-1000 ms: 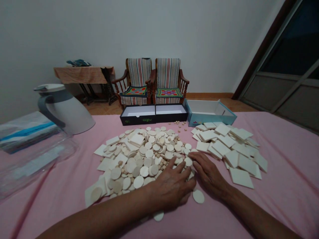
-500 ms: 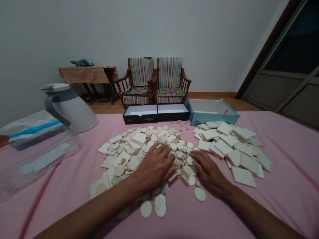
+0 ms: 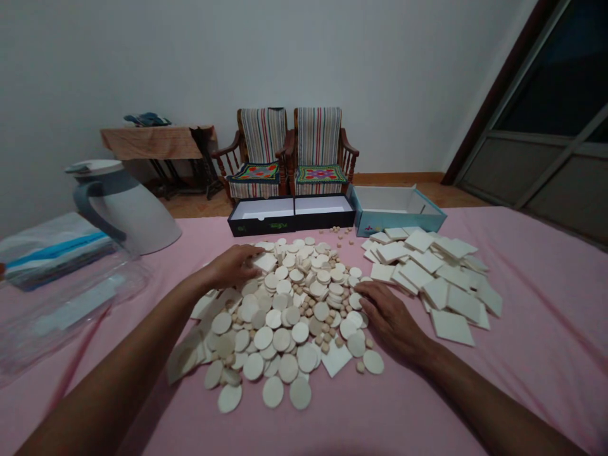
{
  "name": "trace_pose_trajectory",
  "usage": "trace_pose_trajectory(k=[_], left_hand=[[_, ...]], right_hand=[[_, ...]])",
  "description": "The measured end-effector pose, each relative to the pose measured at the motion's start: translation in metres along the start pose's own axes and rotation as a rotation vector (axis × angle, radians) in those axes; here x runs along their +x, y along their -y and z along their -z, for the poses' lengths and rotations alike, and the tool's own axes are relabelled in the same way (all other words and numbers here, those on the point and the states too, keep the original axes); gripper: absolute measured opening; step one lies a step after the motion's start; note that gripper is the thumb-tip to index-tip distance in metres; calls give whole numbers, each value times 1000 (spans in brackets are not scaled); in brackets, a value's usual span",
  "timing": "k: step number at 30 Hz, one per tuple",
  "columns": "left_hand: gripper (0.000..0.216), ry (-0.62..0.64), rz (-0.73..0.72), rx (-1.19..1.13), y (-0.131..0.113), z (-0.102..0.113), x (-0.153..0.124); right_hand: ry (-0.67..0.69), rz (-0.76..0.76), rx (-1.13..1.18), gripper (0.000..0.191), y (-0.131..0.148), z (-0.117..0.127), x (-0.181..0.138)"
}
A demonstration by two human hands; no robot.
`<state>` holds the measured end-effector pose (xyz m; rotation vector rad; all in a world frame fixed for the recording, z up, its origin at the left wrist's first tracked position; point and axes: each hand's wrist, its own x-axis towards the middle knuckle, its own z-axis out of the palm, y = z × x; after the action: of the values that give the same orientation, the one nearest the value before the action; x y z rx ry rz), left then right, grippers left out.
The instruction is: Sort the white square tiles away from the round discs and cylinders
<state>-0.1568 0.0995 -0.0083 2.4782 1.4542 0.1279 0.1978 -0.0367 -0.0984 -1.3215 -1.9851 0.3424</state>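
A heap of pale wooden discs, small wooden cubes and some square tiles lies before me. At its far left edge, the fingers and thumb of my left hand close on the left side of a square wooden tile. My right hand rests palm down along the right edge of the heap, fingers stretched out and touching the discs there. Another square tile lies partly under cubes near the front. A separate pile of square tiles is beyond my right hand.
Behind the heap stand a black box with white compartments and a light blue box. A white and grey jug, a clear plastic tray and a plastic-wrapped package are on the left. Pink cloth covers the table.
My left hand has moved from the middle of the heap to its far left edge and taken hold of a square tile. The heap's middle is uncovered; my right hand stays about where it was.
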Motion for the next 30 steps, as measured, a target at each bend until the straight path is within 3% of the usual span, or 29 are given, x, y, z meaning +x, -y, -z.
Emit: trace_pose_trajectory(k=[8,15,20,24,30], left_hand=[[62,-16,-29,-17,4,-6,12],[55,-198,-160,-154,-5,5,0],[53,-290,-282,-324,-44,7,-10],[53,-305,-426,-363,-92,-20,-17],[56,-234,-661,-390,-143,-66,-19]], right_hand=[[-6,26,-28,28,-6,-3,-1],[-10,48,-36,27,-6,-4,-1],[-64,25,-1,28,1,-3,0],[-162,-19,120,27,21,1,2],[-29,-446,811,37,48,-4,3]])
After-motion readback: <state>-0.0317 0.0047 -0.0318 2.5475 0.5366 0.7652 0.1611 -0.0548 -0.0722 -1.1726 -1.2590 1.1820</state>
